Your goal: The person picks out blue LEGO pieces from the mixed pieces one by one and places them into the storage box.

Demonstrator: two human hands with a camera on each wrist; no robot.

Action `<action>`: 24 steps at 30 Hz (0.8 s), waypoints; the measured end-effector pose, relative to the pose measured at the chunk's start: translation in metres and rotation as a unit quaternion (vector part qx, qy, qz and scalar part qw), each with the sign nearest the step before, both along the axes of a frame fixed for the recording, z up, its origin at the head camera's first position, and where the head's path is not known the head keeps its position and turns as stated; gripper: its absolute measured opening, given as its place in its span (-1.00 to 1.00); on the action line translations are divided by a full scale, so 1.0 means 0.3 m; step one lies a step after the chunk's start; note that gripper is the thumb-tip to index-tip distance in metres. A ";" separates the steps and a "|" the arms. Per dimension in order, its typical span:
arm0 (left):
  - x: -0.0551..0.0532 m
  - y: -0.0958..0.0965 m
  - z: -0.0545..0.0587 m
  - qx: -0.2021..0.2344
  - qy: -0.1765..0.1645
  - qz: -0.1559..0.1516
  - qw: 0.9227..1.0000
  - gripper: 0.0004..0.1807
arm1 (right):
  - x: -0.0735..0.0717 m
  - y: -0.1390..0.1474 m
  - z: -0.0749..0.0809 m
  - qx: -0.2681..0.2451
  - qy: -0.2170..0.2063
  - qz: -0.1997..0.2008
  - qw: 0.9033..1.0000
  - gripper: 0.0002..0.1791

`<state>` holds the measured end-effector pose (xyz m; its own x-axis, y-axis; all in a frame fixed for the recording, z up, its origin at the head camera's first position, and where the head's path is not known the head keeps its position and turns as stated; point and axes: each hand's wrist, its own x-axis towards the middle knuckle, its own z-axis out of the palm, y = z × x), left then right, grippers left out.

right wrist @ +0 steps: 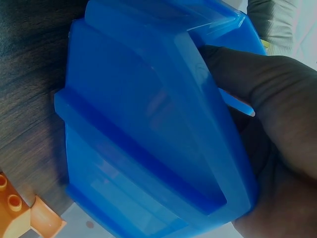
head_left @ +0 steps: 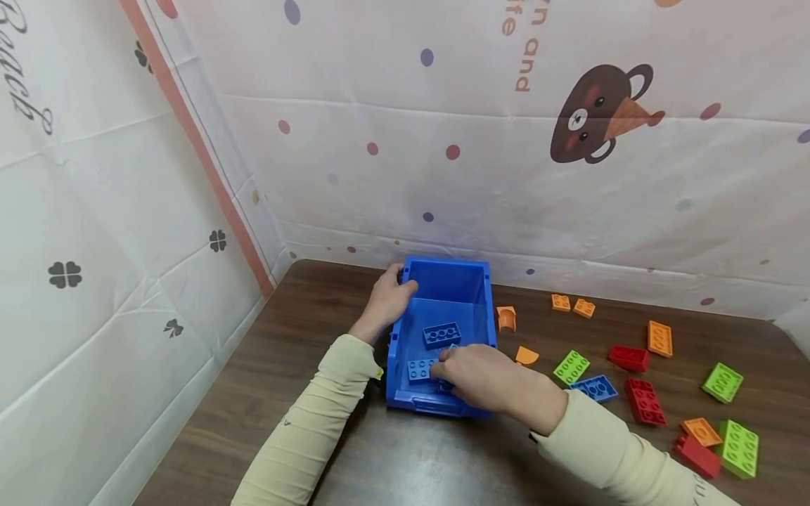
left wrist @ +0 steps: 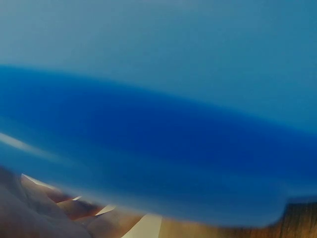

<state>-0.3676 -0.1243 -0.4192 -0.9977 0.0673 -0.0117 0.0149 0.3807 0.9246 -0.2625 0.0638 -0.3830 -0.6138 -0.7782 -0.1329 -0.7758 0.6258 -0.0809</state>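
A blue plastic bin (head_left: 446, 274) stands on the table, its low front edge towards me. My left hand (head_left: 387, 299) grips its left wall, thumb over the rim; the left wrist view shows that wall blurred and close, with fingers (left wrist: 64, 213) below. My right hand (head_left: 484, 379) reaches over the right wall, its fingers bent down inside. In the right wrist view the thumb (right wrist: 233, 69) goes over the rim. Inside lie a dark blue brick (head_left: 441, 335) and a lighter blue brick (head_left: 420, 370). More blue shows beside the right fingers; whether they hold it is hidden.
Right of the bin lie an orange curved piece (head_left: 506, 318), small orange bricks (head_left: 560, 302), a green brick (head_left: 571, 367), a blue brick (head_left: 595, 388), red bricks (head_left: 645, 402) and a larger green brick (head_left: 739, 448). A printed white cloth (head_left: 392, 183) hangs behind the wooden table (head_left: 316, 302).
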 end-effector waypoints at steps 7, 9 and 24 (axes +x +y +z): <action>0.000 -0.001 -0.001 -0.001 0.001 0.001 1.000 -0.40 | -0.004 -0.005 -0.006 0.004 0.015 -0.003 1.000 -0.69; 0.000 -0.001 -0.001 -0.001 0.000 0.002 1.000 -0.40 | -0.006 -0.008 -0.008 0.007 0.020 -0.006 1.000 -0.69; -0.006 0.002 -0.007 0.000 0.009 -0.002 1.000 -0.37 | -0.008 -0.012 -0.016 0.023 0.023 -0.018 0.999 -0.70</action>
<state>-0.3695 -0.1239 -0.4212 -0.9975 0.0709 0.0067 0.0333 0.3812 0.9239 -0.2648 0.0603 -0.3878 -0.6475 -0.7495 -0.1381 -0.7552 0.6553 -0.0160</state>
